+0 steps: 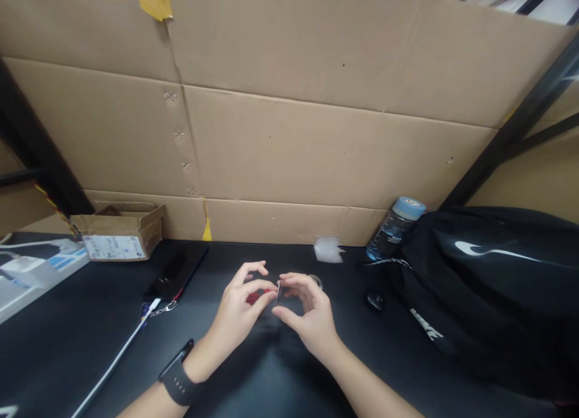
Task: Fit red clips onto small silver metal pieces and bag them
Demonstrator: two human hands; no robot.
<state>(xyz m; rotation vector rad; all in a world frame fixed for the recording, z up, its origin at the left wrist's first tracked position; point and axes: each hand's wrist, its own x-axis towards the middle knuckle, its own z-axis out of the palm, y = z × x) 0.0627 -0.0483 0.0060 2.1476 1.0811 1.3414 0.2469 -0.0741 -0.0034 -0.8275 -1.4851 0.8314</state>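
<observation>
My right hand (310, 312) pinches a small thin flat piece (278, 292) between thumb and fingertips. The piece is turned edge-on, so its kind does not show. My left hand (239, 303), with a dark watch on its wrist, has thumb and index finger pinched together right beside that piece. A bit of red (256, 297) shows between those fingers; whether it is held or lies behind them I cannot tell. Both hands are above the dark table, fingertips almost meeting. Partly hidden behind my right hand is a round, ring-like thing (316, 280).
A crumpled whitish plastic piece (329, 250) lies at the back. To the right are a blue-capped bottle (392, 231), a small black object (375, 300) and a black bag (488, 285). A phone (174, 276), white cable (120, 357), cardboard box (120, 231) and power strip (40, 285) are left.
</observation>
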